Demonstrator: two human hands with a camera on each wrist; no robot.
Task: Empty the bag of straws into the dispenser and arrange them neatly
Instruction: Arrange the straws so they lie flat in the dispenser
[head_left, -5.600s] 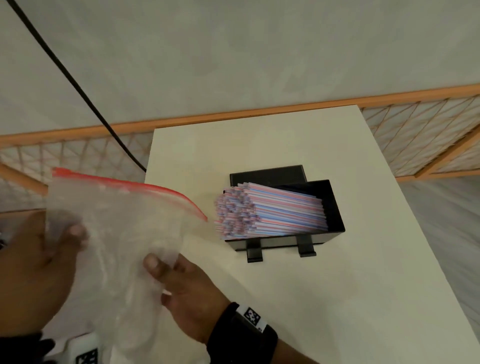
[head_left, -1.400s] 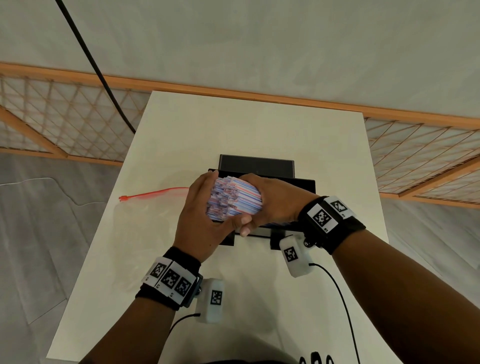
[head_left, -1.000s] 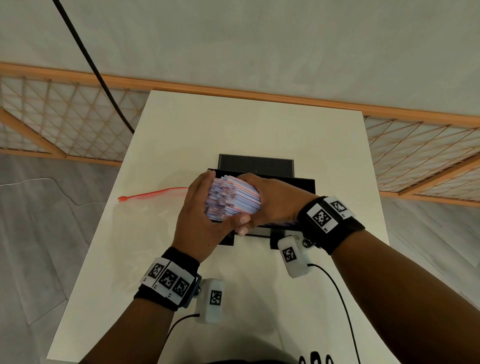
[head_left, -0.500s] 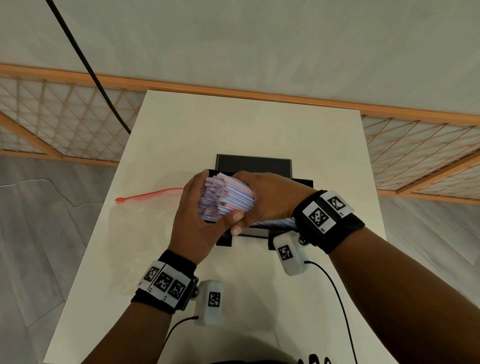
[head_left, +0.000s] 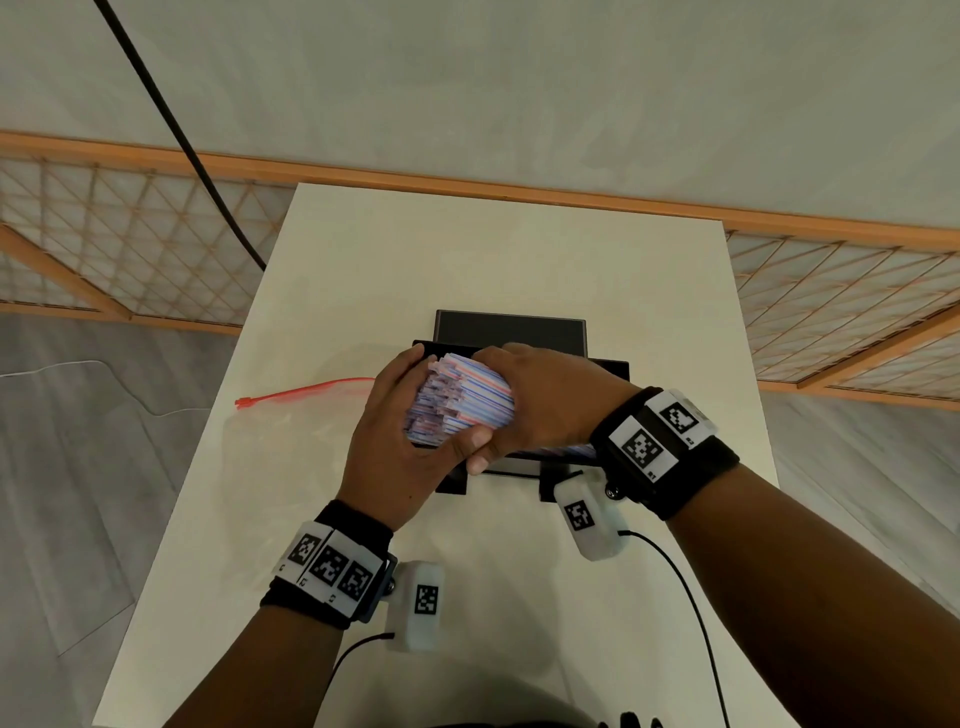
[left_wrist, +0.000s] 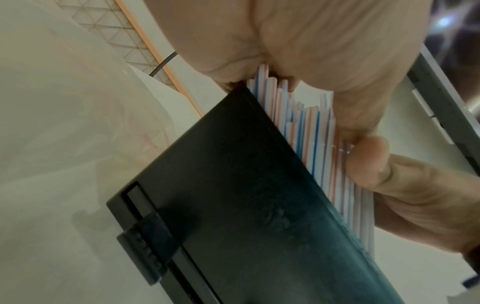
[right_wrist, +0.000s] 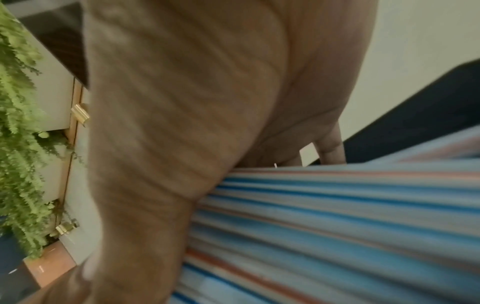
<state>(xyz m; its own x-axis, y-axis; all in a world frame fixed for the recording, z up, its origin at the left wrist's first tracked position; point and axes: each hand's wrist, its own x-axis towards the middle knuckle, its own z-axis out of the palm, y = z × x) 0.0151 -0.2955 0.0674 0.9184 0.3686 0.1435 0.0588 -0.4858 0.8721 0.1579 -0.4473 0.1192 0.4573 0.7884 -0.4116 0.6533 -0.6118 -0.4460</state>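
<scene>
**Ana:** Both hands are on the straws (head_left: 462, 400) at once. The left hand (head_left: 395, 441) is cupped against their protruding ends with its thumb curled under the bundle, and the right hand (head_left: 545, 405) is wrapped over the top, thumb meeting the left thumb underneath.

**Ben:** So each grip is closed round the bundle?

**Ana:** Yes, both are grasping the straws. In the left wrist view the ends are stepped and uneven where they press into the palm.

**Ben:** Where is the bundle itself?

**Ana:** It lies lengthwise in the black dispenser (head_left: 608, 366), with the left ends sticking out past the dispenser's left wall. The right ends are hidden under the right hand and wrist.

**Ben:** And the bag?

**Ana:** The bag (head_left: 291, 426) lies flat on the surface (head_left: 493, 260) to the left, apart from the hands. It looks empty, red zip strip uppermost.

**Ben:** Then emptying is done, I'd say, and this is the tidying step.

**Ana:** I agree. The next move probably calls for the left palm to push the ragged ends rightward until they sit flush, while the right hand keeps the bundle from fanning upward. After that the straws need to settle fully below the rim.

**Ben:** Any risk?

**Ana:** Squeezing too hard could buckle thin straws, or the light dispenser could slide.
</scene>
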